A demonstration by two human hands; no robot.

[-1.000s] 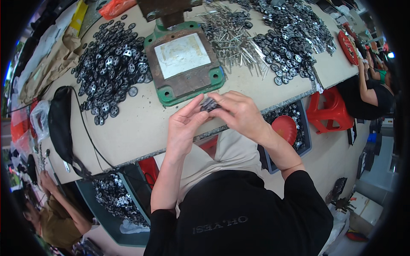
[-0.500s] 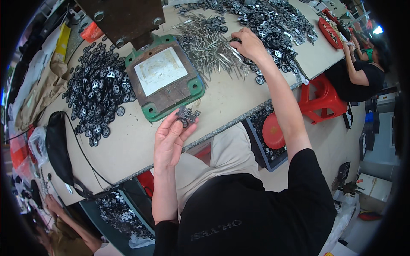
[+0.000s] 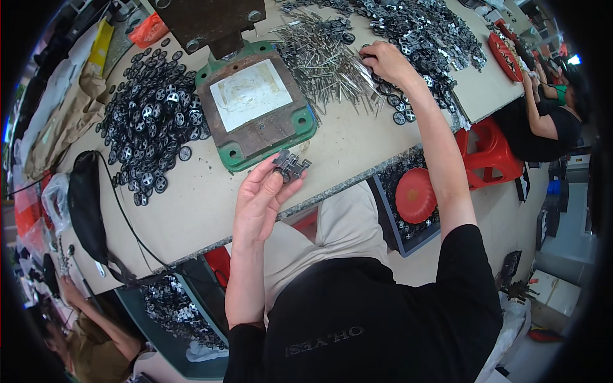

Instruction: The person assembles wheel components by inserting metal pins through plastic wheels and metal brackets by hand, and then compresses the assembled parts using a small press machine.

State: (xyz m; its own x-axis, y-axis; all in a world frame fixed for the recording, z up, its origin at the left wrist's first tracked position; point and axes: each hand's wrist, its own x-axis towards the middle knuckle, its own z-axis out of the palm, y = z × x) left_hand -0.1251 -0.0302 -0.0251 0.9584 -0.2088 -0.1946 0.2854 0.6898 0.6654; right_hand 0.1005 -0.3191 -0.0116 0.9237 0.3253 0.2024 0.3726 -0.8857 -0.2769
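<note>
My left hand [image 3: 260, 203] pinches a small dark toy-car chassis [image 3: 290, 166] between thumb and fingers, just in front of the press plate. Farther off to the right, my right hand [image 3: 388, 62] has its fingers curled together at the border between a heap of thin metal rods [image 3: 332, 67] and a heap of dark plastic parts [image 3: 421, 32]. Something small and dark shows at its fingertips, too little to name. Several small black wheels [image 3: 400, 117] with silver hubs lie below that hand.
A green-edged press base [image 3: 252, 96] stands mid-table under a brown metal press head [image 3: 207, 22]. Black wheels [image 3: 150, 121] are heaped on the left. Bins of parts [image 3: 179, 313] sit below the table edge. A red stool [image 3: 488, 156] and other people are nearby.
The whole view has shifted a little, moving the table scene slightly right. My left hand still holds the chassis, and my right hand remains among the rods and dark parts.
</note>
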